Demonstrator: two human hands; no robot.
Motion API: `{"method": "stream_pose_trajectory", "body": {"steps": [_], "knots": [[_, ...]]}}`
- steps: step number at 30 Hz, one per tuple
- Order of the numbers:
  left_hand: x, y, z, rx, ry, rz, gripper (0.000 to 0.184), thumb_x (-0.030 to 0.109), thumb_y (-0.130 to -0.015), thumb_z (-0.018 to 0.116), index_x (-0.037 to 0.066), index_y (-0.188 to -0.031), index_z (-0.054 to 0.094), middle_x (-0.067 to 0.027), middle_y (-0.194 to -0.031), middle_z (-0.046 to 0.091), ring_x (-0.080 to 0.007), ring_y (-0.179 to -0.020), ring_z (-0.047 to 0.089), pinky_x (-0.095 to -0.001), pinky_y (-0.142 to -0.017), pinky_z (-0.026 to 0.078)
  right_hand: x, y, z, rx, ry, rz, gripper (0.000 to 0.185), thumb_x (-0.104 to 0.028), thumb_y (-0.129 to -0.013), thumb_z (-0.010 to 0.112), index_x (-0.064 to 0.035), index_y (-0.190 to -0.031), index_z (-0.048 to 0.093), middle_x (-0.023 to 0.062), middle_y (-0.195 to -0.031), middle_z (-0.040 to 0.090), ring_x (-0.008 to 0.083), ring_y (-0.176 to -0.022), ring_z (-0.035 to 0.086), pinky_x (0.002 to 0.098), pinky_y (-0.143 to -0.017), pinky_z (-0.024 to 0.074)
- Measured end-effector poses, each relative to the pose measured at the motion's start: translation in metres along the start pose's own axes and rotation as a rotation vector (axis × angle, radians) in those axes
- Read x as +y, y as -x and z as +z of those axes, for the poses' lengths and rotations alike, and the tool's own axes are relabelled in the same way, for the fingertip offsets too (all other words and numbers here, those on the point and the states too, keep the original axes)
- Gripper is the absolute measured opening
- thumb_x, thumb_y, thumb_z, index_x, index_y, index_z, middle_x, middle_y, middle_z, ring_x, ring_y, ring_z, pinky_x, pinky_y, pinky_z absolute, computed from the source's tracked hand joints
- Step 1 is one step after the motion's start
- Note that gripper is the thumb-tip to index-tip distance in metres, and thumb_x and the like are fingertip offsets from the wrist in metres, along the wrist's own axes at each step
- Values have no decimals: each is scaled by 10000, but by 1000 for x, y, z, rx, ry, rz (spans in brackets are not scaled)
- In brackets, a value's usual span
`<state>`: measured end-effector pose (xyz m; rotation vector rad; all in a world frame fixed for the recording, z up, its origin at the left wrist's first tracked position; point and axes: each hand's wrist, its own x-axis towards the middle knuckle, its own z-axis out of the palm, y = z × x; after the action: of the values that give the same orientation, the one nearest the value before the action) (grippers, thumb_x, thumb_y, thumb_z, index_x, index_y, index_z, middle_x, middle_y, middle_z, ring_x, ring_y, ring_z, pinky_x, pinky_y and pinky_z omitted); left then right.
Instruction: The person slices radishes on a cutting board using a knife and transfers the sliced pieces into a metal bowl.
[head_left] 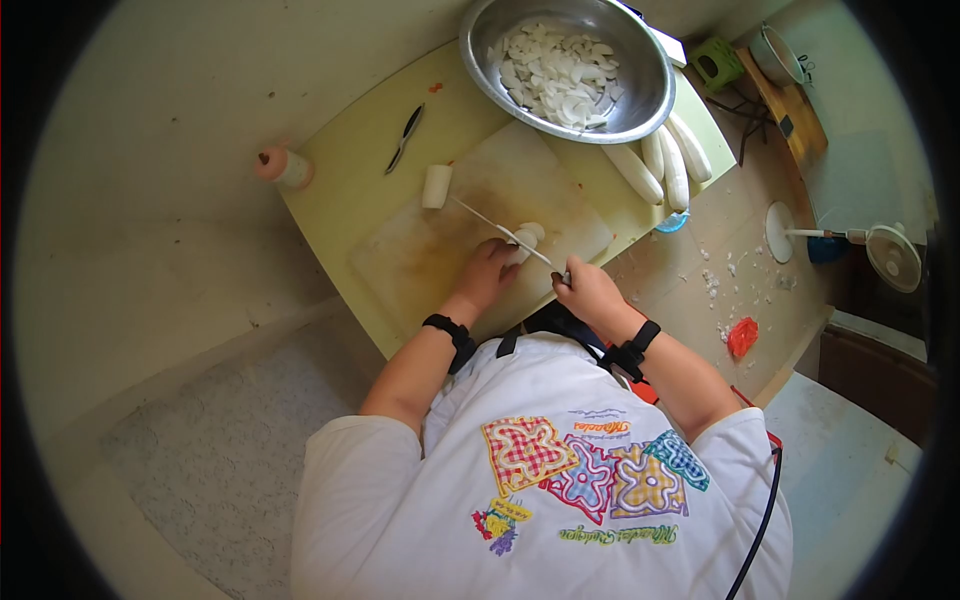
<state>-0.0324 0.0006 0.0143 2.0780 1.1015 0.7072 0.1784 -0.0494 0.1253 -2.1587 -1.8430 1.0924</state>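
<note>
My right hand (592,296) is closed round the handle of a kitchen knife (497,228), whose blade points away to the upper left over the cutting board (400,250). Under the curled fingers of my left hand (486,272) is a piece of peeled white root vegetable (520,254), possibly radish, pressed to the board beside the blade. Cut white slices (532,231) lie on the blade's far side. A thick cut chunk (437,187) of the same white vegetable rests near the board's far left edge.
A large steel bowl (645,110) holds many white slices at the back. Several whole peeled roots (675,165) lie at the table's right edge. A peeler or small knife (405,138) and a pink-capped bottle (285,167) are on the left. Scraps (712,285) litter the floor.
</note>
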Motion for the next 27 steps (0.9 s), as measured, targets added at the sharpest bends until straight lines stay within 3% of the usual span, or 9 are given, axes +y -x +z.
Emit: {"method": "stream_pose_trajectory", "body": {"steps": [6, 11, 23, 27], "knots": [[-2, 0, 3, 13, 49, -10, 324, 133, -808, 748, 61, -1106, 642, -177, -1123, 617, -383, -1019, 606, -440, -874, 527, 1, 2, -2, -1, 2, 12, 323, -288, -901, 619, 18, -932, 521, 278, -799, 650, 471, -797, 639, 535, -709, 508], [-9, 2, 9, 28, -7, 23, 330, 155, -827, 751, 70, -1129, 648, -160, -1174, 610, -345, -1027, 621, -408, -814, 560, 0, 3, -3, -4, 6, 16, 319, -283, -901, 617, 21, -926, 522, 282, -801, 649, 473, -800, 638, 536, -714, 508], [-11, 2, 9, 50, 34, 59, 329, 141, -816, 760, 73, -1118, 647, -159, -1147, 612, -343, -981, 632, -414, -803, 557, 1, 7, -13, -60, 1, 21, 299, -255, -902, 610, 31, -913, 526, 288, -790, 637, 480, -794, 628, 535, -712, 501], [-11, 2, 8, 49, 37, 45, 329, 129, -808, 764, 75, -1111, 648, -154, -1139, 613, -346, -985, 628, -414, -807, 554, -2, 17, -26, -105, -42, 35, 281, -226, -901, 604, 39, -974, 542, 289, -829, 652, 465, -809, 637, 522, -726, 508]]}}
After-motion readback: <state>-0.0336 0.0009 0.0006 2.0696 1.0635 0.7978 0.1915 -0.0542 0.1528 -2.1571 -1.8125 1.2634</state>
